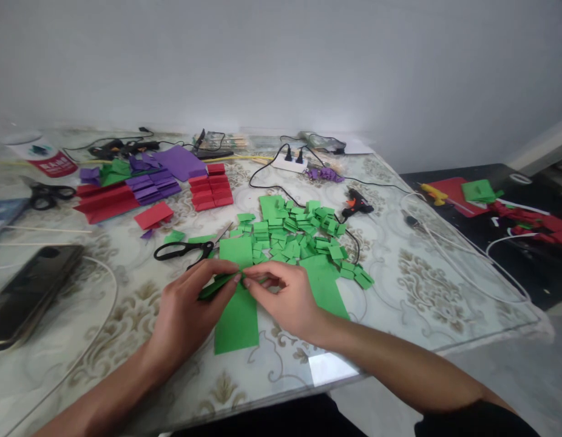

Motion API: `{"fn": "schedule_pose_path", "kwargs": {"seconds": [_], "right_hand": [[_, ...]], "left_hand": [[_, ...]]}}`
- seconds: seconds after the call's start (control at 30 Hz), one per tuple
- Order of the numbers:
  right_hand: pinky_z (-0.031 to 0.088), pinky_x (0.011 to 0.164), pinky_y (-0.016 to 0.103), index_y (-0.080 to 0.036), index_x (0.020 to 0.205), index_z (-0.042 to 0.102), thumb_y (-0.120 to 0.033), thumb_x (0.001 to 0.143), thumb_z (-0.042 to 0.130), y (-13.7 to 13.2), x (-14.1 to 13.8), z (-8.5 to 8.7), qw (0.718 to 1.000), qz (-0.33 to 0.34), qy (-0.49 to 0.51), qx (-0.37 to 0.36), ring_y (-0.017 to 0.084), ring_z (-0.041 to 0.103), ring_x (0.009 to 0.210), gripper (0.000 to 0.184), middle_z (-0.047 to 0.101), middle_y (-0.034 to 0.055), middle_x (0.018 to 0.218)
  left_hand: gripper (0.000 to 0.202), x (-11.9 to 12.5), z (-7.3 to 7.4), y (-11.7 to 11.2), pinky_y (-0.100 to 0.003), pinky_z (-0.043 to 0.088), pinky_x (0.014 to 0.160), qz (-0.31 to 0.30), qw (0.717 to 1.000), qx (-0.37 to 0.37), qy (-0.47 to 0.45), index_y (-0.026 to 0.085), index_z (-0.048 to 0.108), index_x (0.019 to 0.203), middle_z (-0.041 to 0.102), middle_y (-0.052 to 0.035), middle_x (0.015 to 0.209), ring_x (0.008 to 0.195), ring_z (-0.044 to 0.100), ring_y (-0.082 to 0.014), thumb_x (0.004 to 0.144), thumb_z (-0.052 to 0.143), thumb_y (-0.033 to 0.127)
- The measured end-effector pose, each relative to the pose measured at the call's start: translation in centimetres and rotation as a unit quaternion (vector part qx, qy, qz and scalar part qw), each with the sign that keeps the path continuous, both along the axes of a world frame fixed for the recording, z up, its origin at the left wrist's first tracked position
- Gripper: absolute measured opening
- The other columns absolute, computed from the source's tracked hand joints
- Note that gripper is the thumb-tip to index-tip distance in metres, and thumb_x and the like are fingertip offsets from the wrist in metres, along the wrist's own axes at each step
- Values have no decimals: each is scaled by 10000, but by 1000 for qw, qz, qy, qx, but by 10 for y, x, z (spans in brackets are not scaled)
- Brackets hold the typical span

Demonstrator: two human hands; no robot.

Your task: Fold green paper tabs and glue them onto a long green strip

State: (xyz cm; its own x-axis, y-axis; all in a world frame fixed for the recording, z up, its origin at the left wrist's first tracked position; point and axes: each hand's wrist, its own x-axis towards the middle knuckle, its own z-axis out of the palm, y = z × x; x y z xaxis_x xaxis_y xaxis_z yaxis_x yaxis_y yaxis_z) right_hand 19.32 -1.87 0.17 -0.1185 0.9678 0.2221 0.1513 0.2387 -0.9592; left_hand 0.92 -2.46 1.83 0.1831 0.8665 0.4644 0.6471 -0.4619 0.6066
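Between the fingertips of my left hand (194,294) is a folded strip of green paper (213,286), its dark fold poking out toward the left. My right hand (281,294) pinches at the strip's other end, thumb against forefinger, the tips almost touching those of the left. Below both hands lies a flat green sheet (236,325). Black-handled scissors (183,249) rest just beyond my left hand, blades slightly apart. Many small folded green paper pieces (292,233) are heaped past my right hand, and another green sheet (325,288) sticks out beside its wrist.
A glue gun (356,203) and white power strip (290,162) with cables lie farther back. Red folded papers (211,189) and purple ones (153,185) sit back left. A phone (28,291), second scissors (47,193) and a cup (44,159) are at left. A dark surface (522,255) adjoins at right.
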Motion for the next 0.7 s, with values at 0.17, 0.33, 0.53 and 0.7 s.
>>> {"fn": "schedule_pose_path", "kwargs": {"seconds": [0.17,0.33,0.53,0.7], "right_hand": [[575,672,263,-184,890,787,-147,837,678,4,2,8,998,-18,-40,49,160,723,720,127,780,51,844],[553,702,272,-181,887,776,-181,821,678,11,7,11,1000,6,5,-4,166,701,764,118,759,47,846],[469,603,242,-169,825,770,-183,747,701,15,9,11,989,63,49,-127,125,607,626,105,702,-2,691],[453,610,237,-172,781,732,-145,685,709,16,12,14,971,122,68,-194,112,583,614,103,660,-32,659]], "left_hand": [[145,-3,8,-3,-277,567,804,0,997,-81,3,258,724,1020,787,13,973,896,749,-200,928,671,356],[282,-7,20,-4,-235,552,603,-48,981,-187,-32,250,720,1081,782,-19,1029,900,735,-226,946,592,462],[362,-11,19,7,-297,568,787,-78,958,-241,-134,211,738,942,756,-30,870,877,707,-227,1000,491,468],[155,-18,14,14,-283,563,771,-183,956,-206,-96,225,696,999,718,-41,911,854,686,-186,1001,543,252]]}}
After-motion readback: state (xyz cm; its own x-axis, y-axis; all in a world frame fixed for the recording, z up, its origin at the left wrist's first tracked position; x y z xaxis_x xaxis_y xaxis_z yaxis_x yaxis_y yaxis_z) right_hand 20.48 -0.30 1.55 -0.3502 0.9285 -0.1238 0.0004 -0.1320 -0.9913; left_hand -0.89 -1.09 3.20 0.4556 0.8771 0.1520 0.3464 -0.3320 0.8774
